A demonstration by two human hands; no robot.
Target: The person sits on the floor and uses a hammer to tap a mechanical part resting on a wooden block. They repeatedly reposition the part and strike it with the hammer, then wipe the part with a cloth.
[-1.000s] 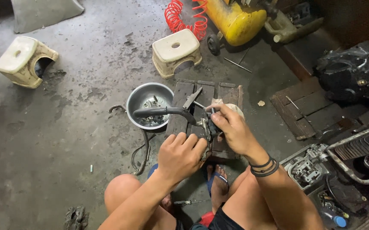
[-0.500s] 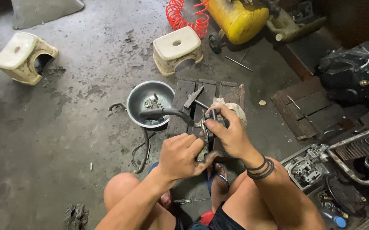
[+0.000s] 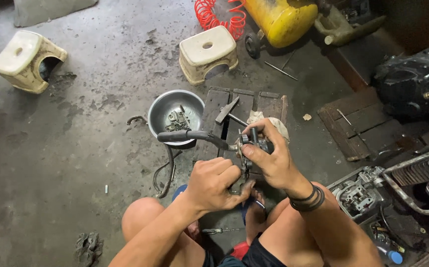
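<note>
Both hands are on one small greasy metal assembly (image 3: 248,148), held up above a dark wooden pallet (image 3: 234,106). My right hand (image 3: 269,160) is clamped around its upper end, fingers curled over the top and thumb pressing on the near side. My left hand (image 3: 213,184) is clenched below, fingertips pinching at the underside, though what they grip there is hidden behind the knuckles, so I cannot say whether it is a tool or a loose part. A black rubber-gripped handle (image 3: 185,135) sticks out to the left of my fingers, over the rim of a metal bowl (image 3: 161,110) that holds more small parts.

I judge the main risk is slip: the piece looks oily, and if the left pinch twists hard, the right grip may give and the assembly drop onto the pallet, beside a hammer (image 3: 228,111) just beyond my fingers. A small part freed underneath could also fall between my knees onto the stained concrete floor (image 3: 76,148), where it would be hard to find
</note>
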